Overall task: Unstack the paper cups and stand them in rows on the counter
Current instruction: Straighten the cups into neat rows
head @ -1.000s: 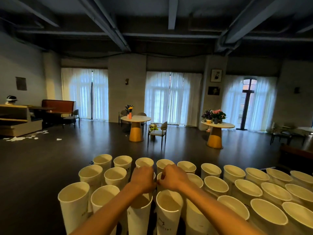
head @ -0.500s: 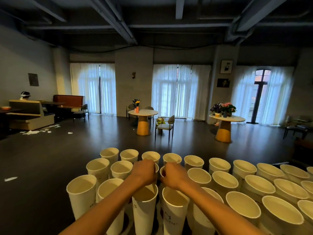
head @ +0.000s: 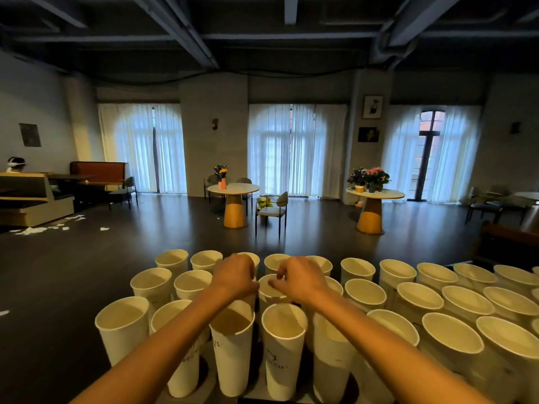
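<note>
Many white paper cups stand upright in three rows on the counter [head: 254, 393], among them a front-row cup [head: 284, 349] with a faint print. My left hand [head: 234, 276] and my right hand [head: 301, 279] reach over the front row to the middle row. Between them stands one paper cup [head: 269, 290]. My right fingers pinch its rim on the right and my curled left fingers close on its left rim. What lies under my left palm is hidden.
The rows of cups run on to the right edge [head: 463, 298] and fill that side. Beyond the counter lies a dark floor with two round tables [head: 234, 190] [head: 374, 195], chairs and curtained windows. A person sits at the far left [head: 16, 164].
My hands have drawn slightly apart, so the cup's rim now shows between them. The view has shifted a little upward and to the right.
</note>
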Demonstrator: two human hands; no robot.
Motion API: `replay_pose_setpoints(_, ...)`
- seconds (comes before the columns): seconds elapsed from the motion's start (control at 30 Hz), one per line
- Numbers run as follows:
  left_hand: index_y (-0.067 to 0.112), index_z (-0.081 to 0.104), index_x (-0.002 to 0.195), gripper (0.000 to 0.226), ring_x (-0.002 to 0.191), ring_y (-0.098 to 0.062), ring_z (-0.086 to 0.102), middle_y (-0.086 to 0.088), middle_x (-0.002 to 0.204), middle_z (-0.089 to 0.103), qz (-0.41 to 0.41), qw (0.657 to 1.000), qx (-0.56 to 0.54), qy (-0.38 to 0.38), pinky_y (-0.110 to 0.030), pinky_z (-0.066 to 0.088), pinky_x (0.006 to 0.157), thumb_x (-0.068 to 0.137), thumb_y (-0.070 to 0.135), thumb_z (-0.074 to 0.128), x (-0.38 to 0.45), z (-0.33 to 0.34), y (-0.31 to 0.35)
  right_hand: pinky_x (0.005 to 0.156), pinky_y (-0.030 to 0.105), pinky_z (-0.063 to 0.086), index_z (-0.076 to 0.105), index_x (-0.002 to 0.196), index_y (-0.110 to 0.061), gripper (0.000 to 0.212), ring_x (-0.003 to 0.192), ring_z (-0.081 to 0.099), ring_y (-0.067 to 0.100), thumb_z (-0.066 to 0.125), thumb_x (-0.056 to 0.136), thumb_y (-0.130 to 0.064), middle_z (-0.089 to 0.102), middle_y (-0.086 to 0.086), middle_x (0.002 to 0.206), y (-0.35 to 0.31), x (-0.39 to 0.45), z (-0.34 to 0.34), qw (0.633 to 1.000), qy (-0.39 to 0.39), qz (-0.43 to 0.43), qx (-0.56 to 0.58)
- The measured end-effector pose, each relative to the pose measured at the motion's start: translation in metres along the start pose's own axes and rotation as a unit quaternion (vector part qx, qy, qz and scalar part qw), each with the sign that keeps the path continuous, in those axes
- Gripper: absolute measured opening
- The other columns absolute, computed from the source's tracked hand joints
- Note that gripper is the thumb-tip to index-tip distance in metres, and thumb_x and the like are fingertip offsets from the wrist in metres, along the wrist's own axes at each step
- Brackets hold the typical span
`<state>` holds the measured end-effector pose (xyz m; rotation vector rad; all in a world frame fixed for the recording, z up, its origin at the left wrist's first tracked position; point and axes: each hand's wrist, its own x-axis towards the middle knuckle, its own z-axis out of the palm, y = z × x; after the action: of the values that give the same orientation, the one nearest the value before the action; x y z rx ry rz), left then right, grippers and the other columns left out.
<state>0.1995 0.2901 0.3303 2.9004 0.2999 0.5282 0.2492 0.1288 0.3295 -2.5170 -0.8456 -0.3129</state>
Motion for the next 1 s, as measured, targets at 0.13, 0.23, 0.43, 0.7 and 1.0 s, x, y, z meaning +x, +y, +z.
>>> replay_pose_setpoints(0.13, 0.02, 0.077, 0.093, 0.014, 0.082, -0.014, 0.067, 0.003, 0.09, 0.073, 0.076, 0.994, -0.077, 0.001, -0.032, 0.059, 0.074, 0.082, 0.028, 0.075, -0.004, -0.008, 0.044, 0.065, 0.029, 0.056, 0.075, 0.082, -0.017, 0.027, 0.068, 0.063, 0.013, 0.067, 0.088, -0.042, 0.072, 0.002, 0.078, 0.043, -0.007, -0.036, 0.998, 0.025, 0.049, -0.014)
replay_pose_setpoints(0.23, 0.021, 0.077, 0.101, 0.019, 0.085, -0.014, 0.066, 0.002, 0.098, 0.073, 0.155, 0.984, -0.082, -0.043, -0.025, 0.056, 0.072, 0.082, 0.022, 0.077, -0.009, 0.002, 0.083, 0.071, 0.036, 0.061, 0.075, 0.082, -0.018, 0.018, 0.071, 0.065, 0.014, 0.071, 0.085, -0.035, 0.071, 0.002, 0.079, 0.078, -0.018, -0.055, 0.995, 0.012, 0.094, -0.023)
replay_pose_setpoints(0.43, 0.019, 0.076, 0.111, 0.024, 0.092, -0.012, 0.066, 0.0, 0.111, 0.073, 0.179, 0.977, -0.072, -0.085, -0.019, 0.051, 0.074, 0.088, 0.028, 0.074, -0.002, 0.027, 0.117, 0.07, 0.035, 0.062, 0.076, 0.08, -0.019, 0.015, 0.07, 0.067, 0.016, 0.07, 0.084, -0.032, 0.071, 0.003, 0.079, 0.128, -0.046, -0.068, 0.992, -0.031, 0.123, -0.018)
replay_pose_setpoints(0.7, 0.019, 0.077, 0.108, 0.02, 0.09, -0.012, 0.067, -0.001, 0.109, 0.074, 0.158, 0.979, -0.083, -0.096, -0.026, 0.058, 0.081, 0.09, 0.025, 0.072, -0.001, 0.031, 0.116, 0.067, 0.036, 0.062, 0.074, 0.077, -0.014, 0.018, 0.07, 0.069, 0.02, 0.068, 0.084, -0.029, 0.071, 0.008, 0.075, 0.145, -0.05, -0.059, 0.993, -0.073, 0.089, -0.002)
replay_pose_setpoints(1.0, 0.018, 0.078, 0.106, 0.018, 0.09, -0.011, 0.068, 0.0, 0.106, 0.074, 0.15, 0.979, -0.123, -0.053, -0.026, 0.06, 0.081, 0.09, 0.019, 0.071, -0.004, 0.025, 0.098, 0.066, 0.03, 0.06, 0.074, 0.076, -0.014, 0.02, 0.07, 0.068, 0.019, 0.07, 0.085, -0.031, 0.07, 0.008, 0.074, 0.146, -0.041, -0.061, 0.993, -0.05, 0.101, 0.018)
